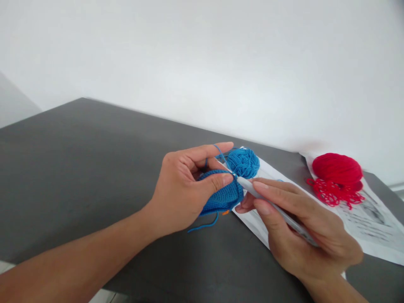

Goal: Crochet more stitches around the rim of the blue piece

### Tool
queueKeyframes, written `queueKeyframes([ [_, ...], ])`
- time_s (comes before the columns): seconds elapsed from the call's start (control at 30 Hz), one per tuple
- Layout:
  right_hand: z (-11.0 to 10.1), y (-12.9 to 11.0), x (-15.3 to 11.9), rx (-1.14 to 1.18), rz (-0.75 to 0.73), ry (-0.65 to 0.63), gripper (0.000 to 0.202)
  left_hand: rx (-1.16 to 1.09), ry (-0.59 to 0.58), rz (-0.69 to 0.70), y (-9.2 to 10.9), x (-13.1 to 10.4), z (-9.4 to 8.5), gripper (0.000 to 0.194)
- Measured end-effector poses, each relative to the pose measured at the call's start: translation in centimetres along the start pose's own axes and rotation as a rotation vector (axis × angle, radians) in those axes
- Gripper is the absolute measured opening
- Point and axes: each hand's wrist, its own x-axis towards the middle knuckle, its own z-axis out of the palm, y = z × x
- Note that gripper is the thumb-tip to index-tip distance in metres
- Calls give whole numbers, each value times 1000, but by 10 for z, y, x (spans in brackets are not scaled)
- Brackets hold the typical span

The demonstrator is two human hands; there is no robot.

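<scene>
My left hand (186, 181) pinches a blue crochet piece (222, 198) between thumb and fingers, and a strand of blue yarn loops over its raised index finger. Pencil-like in my right hand (299, 223) lies a crochet hook (284, 214) with a pale grey handle. Its metal tip meets the upper edge of the piece, close to my left thumb. An orange bit (225, 213), perhaps a stitch marker, shows at the piece's lower edge. A loose blue yarn tail (205, 227) hangs below. Just behind my fingers sits a ball of blue yarn (244, 163).
A skein of red yarn (337, 170) rests at the right, with tangled red strands (336, 192) in front of it. Under the yarn lie printed paper sheets (378, 235). The dark grey table (94, 168) meets a white wall (189, 63) along its far edge.
</scene>
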Motion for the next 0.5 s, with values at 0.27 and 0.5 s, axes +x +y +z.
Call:
queueKeyframes([
  [0.27,5,-17,3,-404,-149,-50,22,-114,34,-43,-5,0,6,41],
  [0.5,-5,-15,-3,-409,-269,-100,40,-406,-127,-203,5,4,1,38],
])
